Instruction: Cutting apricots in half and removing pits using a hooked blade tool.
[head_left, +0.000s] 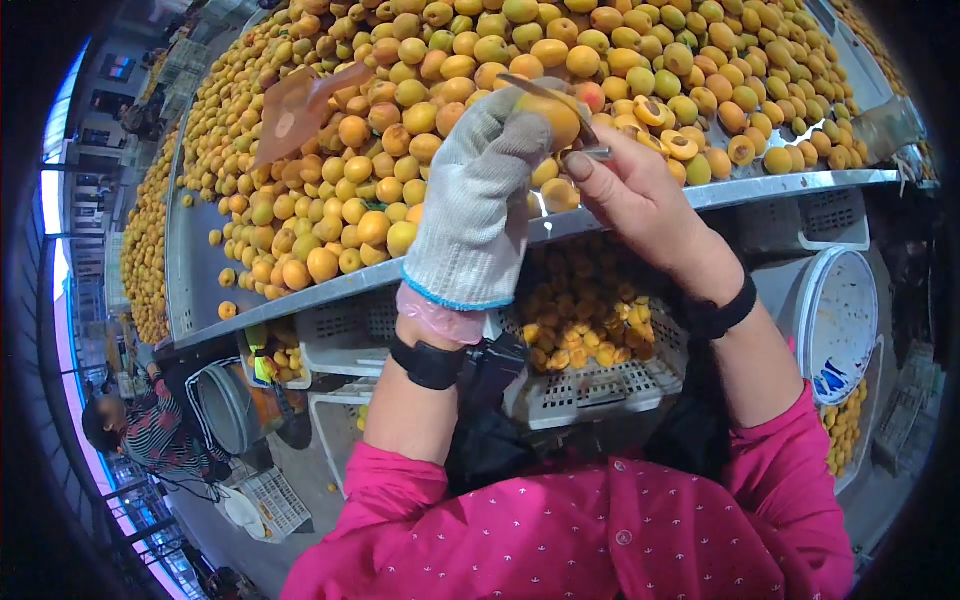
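My left hand, in a white knit glove with a blue cuff edge, grips a yellow-orange apricot above the near edge of a metal table. In my bare right hand is a small knife with a curved, narrow blade, which lies across the apricot; whether it has cut in cannot be seen. A great heap of whole apricots covers the table behind my hands. Just right of the knife, several cut apricot halves lie on the heap, some showing brown pits.
Under the metal table edge, a white plastic crate holds apricot halves. A white bucket stands at right, above more apricots. Someone in a striped top works at far left. A translucent reddish sheet appears over the heap.
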